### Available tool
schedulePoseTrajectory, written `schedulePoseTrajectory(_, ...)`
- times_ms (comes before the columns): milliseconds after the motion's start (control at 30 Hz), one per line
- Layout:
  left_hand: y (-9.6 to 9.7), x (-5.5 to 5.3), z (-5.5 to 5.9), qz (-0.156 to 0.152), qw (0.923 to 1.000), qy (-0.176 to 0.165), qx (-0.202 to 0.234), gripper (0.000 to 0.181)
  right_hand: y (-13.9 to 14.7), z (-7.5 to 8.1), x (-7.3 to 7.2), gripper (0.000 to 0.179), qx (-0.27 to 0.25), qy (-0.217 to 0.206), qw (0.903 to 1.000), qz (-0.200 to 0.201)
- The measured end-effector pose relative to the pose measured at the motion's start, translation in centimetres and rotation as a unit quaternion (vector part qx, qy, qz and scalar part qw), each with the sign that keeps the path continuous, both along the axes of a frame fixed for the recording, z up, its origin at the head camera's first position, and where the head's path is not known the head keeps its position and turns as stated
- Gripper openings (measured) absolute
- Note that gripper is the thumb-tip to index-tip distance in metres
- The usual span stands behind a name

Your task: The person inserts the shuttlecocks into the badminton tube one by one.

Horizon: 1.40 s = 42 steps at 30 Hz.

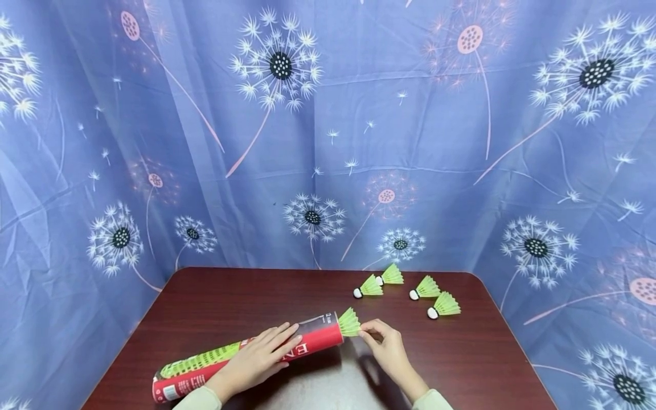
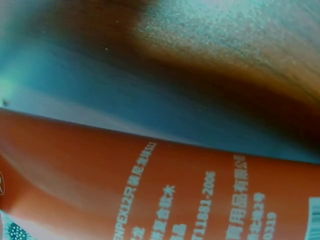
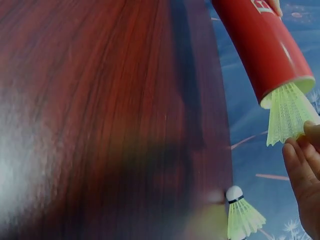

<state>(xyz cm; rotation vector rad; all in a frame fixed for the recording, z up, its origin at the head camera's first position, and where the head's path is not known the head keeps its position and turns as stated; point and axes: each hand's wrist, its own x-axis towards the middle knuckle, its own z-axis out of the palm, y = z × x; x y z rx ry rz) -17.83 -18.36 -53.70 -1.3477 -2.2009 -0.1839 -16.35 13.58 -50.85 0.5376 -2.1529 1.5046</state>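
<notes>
My left hand (image 1: 258, 357) grips a red shuttlecock tube (image 1: 320, 336), its fingers across the top and its thumb along the near side. The tube slants up to the right over the table. From its open right end sticks the feathered skirt of a yellow-green shuttlecock (image 1: 349, 323); the cork is hidden inside. My right hand (image 1: 386, 348) pinches the skirt's rim between thumb and fingers, also plain in the right wrist view, where the skirt (image 3: 290, 115) sits in the tube mouth. Printed lettering on the tube (image 2: 165, 190) fills the lower left wrist view.
Several loose shuttlecocks lie at the back right of the dark red-brown table (image 1: 256, 290), among them one shuttlecock (image 1: 445, 306) nearest the right edge. A blue dandelion-print curtain (image 1: 359, 142) hangs behind and at both sides of the table.
</notes>
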Motion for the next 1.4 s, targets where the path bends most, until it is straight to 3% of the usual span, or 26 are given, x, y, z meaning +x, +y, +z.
schedulePoseTrajectory(367,0.3,0.2,-0.3,-0.001,0.9999,-0.014,0.006,0.08,-0.9,-0.2,0.2,0.014,0.0,0.003,0.9997,0.025)
schedulePoseTrajectory(633,0.3,0.3,-0.3,0.009,0.9996,-0.028,-0.005,0.061,-1.2,-0.2,0.4,0.012,0.019,0.027,0.9995,0.004)
schedulePoseTrajectory(833,0.3,0.5,-0.4,0.0,0.9998,-0.019,0.001,0.068,-1.5,0.0,0.7,0.011,0.011,0.013,0.9998,0.004)
schedulePoseTrajectory(1033,0.5,0.5,-0.4,-0.012,0.9998,-0.011,0.011,0.052,-1.8,0.2,0.8,0.009,0.015,0.009,0.9998,0.014)
schedulePoseTrajectory(1400,0.7,0.3,-0.1,0.005,1.0,-0.004,-0.001,0.064,-2.1,0.1,0.6,0.01,0.018,0.018,0.9989,0.039)
